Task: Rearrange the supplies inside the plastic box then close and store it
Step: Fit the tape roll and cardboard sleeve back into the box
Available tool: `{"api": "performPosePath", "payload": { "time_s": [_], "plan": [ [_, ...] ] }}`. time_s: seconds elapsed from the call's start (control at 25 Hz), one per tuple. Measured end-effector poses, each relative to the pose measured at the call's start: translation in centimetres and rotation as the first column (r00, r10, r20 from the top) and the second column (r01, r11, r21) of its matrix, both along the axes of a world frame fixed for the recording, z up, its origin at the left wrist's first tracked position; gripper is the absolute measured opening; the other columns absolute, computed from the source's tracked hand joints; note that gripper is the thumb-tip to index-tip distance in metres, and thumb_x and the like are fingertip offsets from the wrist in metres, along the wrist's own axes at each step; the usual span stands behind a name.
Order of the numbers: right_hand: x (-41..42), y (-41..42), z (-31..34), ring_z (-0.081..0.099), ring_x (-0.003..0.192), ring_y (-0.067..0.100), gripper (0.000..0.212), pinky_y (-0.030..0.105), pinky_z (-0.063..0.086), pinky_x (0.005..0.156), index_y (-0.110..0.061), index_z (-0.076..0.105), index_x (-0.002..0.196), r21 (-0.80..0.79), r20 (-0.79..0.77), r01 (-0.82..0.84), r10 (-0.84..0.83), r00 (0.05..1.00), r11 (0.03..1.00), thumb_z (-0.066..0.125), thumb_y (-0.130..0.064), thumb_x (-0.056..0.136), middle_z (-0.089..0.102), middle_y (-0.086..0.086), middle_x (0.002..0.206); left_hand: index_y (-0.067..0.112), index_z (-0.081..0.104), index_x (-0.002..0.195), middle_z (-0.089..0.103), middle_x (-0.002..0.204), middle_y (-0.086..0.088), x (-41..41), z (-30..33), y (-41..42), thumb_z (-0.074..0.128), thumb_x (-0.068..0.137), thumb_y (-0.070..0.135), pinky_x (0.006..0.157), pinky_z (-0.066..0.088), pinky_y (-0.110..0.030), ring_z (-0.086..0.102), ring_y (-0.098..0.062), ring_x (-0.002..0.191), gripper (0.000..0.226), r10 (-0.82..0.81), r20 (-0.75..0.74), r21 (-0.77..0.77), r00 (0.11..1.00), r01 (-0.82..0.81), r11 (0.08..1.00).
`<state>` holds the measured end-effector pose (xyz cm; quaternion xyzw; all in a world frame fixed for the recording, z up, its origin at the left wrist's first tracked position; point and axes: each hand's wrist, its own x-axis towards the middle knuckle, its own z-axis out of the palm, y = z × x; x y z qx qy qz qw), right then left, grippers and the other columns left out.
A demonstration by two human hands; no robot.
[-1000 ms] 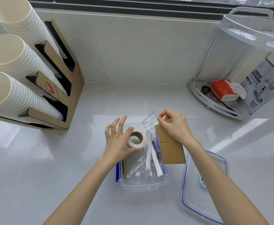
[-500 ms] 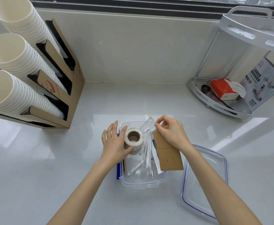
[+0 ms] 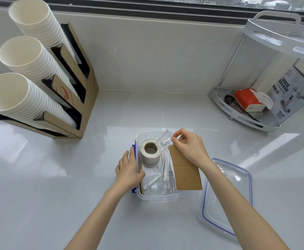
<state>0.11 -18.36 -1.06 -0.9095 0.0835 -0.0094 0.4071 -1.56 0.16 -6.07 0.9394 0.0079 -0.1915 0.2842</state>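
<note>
A clear plastic box (image 3: 158, 196) with blue side clips stands open on the counter. Inside it lie a roll of pale tape (image 3: 149, 151), several white sticks (image 3: 165, 167), a clear round piece (image 3: 156, 185) and brown card (image 3: 186, 173) leaning over the right wall. My right hand (image 3: 190, 147) pinches a small clear plastic cup (image 3: 162, 141), tilted over the box's far end beside the roll. My left hand (image 3: 129, 169) rests flat against the box's left wall, fingers together, holding it. The clear lid (image 3: 226, 197) with a blue seal lies right of the box.
Three slanted stacks of white paper cups (image 3: 26, 78) sit in a cardboard holder (image 3: 79, 98) at the left. A white corner shelf (image 3: 255, 114) at the back right holds a red tissue pack (image 3: 246, 100), next to a printed carton (image 3: 295, 92). A wall and window ledge run behind.
My left hand let go of the tape roll, which now lies in the box, and moved to the box's left wall. The right hand still holds the clear cup.
</note>
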Motion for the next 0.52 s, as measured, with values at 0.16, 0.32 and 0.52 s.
{"api": "performPosePath", "payload": {
  "time_s": [0.16,0.32,0.52],
  "plan": [
    [-0.5,0.2,0.0,0.049,0.077,0.019,0.008,0.018,0.036,0.060,-0.024,0.058,0.080,0.010,0.006,0.000,0.000,1.000,1.000,0.054,-0.026,0.087,0.049,-0.012,0.062,0.015,0.006,0.145,0.005,0.156,-0.011,-0.8,0.6,0.0,0.053,0.085,0.028,0.116,0.011,-0.038,0.005,-0.027,0.144,0.078,-0.028,0.162,0.016,0.986,0.026,1.000],
    [-0.9,0.3,0.0,0.049,0.077,0.019,0.008,0.026,0.037,0.061,-0.025,0.057,0.080,0.007,0.009,-0.004,0.004,1.000,1.000,0.054,-0.026,0.087,0.050,-0.012,0.062,0.021,0.055,0.119,0.037,0.140,0.000,-1.7,1.4,-0.4,0.058,0.081,0.042,0.104,0.007,-0.032,0.025,-0.022,0.134,0.044,-0.222,0.405,0.162,0.887,0.170,0.972],
    [-1.6,0.3,0.1,0.050,0.076,0.019,0.008,0.028,0.036,0.065,-0.024,0.057,0.079,0.011,0.011,-0.002,0.001,1.000,1.000,0.054,-0.026,0.087,0.050,-0.012,0.061,0.025,0.063,0.113,0.053,0.117,0.004,-2.0,1.2,-1.2,0.047,0.087,0.043,0.091,0.014,-0.032,0.035,-0.017,0.119,0.036,-0.420,0.227,0.348,0.879,0.330,0.877]
  ]
}}
